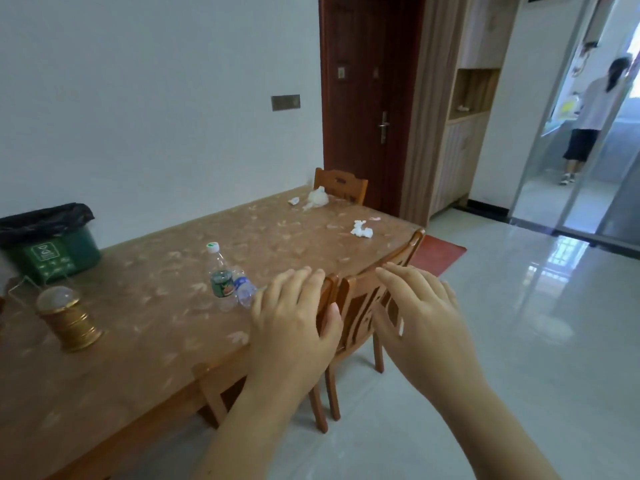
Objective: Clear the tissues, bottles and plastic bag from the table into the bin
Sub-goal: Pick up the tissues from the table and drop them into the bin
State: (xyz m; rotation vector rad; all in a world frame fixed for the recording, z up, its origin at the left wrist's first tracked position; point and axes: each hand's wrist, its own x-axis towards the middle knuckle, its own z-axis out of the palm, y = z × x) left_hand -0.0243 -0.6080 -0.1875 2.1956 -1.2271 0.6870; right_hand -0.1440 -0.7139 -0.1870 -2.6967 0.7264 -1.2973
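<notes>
In the head view we counted two bottles, two tissues, one plastic bag and one bin. The taller bottle (219, 271) stood upright, clear with a white cap and a dark green label. The smaller bottle (244, 289), clear with a blue label, sat tilted against its right side. One crumpled white tissue (362, 229) lay near the table's far right edge. A smaller tissue scrap (293, 201) lay just beside the white plastic bag (317, 198) at the far end, before a far chair (341, 182).

The green bin (57, 249), lined with a black sack, stood on the table (156, 323) at the left by the wall, with a gold lantern (67, 320) nearer us.

Our left hand (291, 327) hovered with fingers straight and close together, its fingertips just right of the smaller bottle, not touching it. Our right hand (422, 317) was held out with fingers slightly spread, over the near chair back (360, 303), holding nothing. The tissues and bag lay well beyond both hands.
</notes>
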